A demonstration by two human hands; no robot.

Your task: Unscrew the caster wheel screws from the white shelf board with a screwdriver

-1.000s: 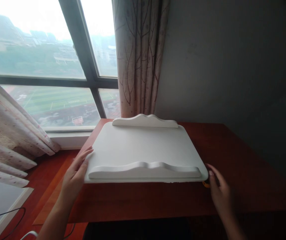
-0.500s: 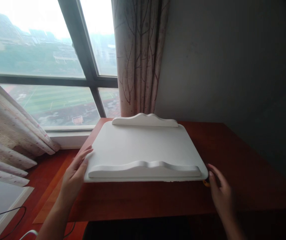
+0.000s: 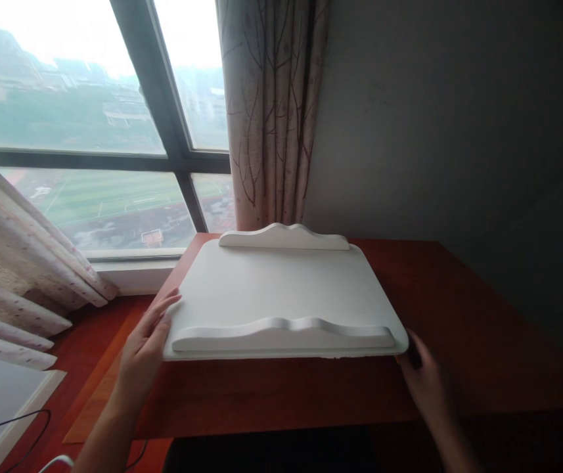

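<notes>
Hands [image 3: 146, 351] beside white board [image 3: 281, 289], red desk [image 3: 458, 315]

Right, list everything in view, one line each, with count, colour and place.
board: one, white, flat on the desk, a wavy raised rail along its near and far edges
desk: one, red-brown wood, against the wall
curtains: two, pale with a branch pattern, one behind the board, one at far left
window: one, dark frame, left half of the view
wall: one, grey, right
cable: one, dark, bottom left
left hand: flat against the board's left edge
right hand: at the board's near right corner, fingers partly hidden
</notes>
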